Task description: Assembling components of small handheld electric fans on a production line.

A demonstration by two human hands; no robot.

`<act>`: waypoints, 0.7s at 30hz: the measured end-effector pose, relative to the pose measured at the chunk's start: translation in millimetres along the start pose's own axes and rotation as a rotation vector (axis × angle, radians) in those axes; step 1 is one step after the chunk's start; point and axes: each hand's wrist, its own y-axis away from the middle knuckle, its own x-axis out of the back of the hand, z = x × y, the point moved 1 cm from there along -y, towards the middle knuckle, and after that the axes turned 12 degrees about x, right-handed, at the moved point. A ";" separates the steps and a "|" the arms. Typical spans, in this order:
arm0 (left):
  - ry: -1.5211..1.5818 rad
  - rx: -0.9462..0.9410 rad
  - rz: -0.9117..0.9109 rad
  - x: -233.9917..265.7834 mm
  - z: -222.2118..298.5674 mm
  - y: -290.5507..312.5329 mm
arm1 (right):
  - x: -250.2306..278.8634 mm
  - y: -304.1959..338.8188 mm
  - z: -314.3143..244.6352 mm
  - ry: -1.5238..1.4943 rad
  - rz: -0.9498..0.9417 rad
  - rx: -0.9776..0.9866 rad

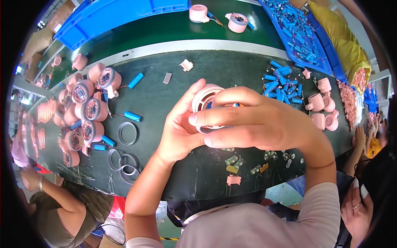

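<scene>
A round pink fan housing (200,99) with a grey ring along its lower rim is held up over the middle of the bench. My left hand (174,134) cups it from the left, thumb and fingers wrapped round its side. From the right, my right hand (264,124) reaches across, its fingers closed over the housing's open face. A bit of blue shows inside, but most of the interior is hidden behind the fingers. Near my left hand lie several loose grey rings (127,133). Below the hands are small green circuit boards (234,161) and a pink plastic piece (233,180).
Pink housings with wired blue battery cells cluster at left (93,109). Loose blue cells (283,82) and more pink housings (316,102) lie at right. Behind are a green conveyor (144,31), a blue bin (124,20) and a tray of cells (297,37). Other people sit at both sides.
</scene>
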 end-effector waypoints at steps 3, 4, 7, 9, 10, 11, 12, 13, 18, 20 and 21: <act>-0.027 -0.010 -0.012 1.1 -1.9 0.7 | 1.4 1.0 1.1 -0.020 0.018 -0.011; -0.039 -0.006 -0.015 1.2 -2.1 0.8 | 2.3 1.6 1.6 -0.068 0.015 -0.031; -0.069 -0.003 -0.054 1.9 -0.9 -1.4 | 3.5 4.0 4.3 -0.077 0.001 -0.077; -0.091 -0.056 -0.069 0.3 -2.5 -2.1 | 7.6 3.8 1.5 -0.104 -0.004 -0.138; -0.191 -0.105 -0.066 3.6 -2.6 -2.2 | 6.2 3.1 -0.3 -0.139 0.088 -0.172; -0.291 -0.155 -0.062 6.8 -1.9 -1.8 | 2.6 1.6 -1.7 -0.174 0.181 -0.204; -0.210 -0.105 0.029 3.2 -2.2 1.6 | -1.0 1.5 -3.4 -0.013 0.179 -0.271; -0.213 -0.115 0.073 2.7 -2.2 0.4 | 2.3 0.8 -5.9 0.413 0.083 -0.281; -0.290 -0.079 0.143 -8.6 -6.5 -2.8 | -29.2 14.3 35.8 -0.098 0.696 -0.575; -0.269 0.016 0.161 -10.2 -9.0 2.8 | -43.3 11.3 44.6 -0.379 0.492 -0.800; -0.247 0.016 0.179 -10.2 -11.7 1.0 | -50.7 12.7 49.9 -0.361 0.545 -0.813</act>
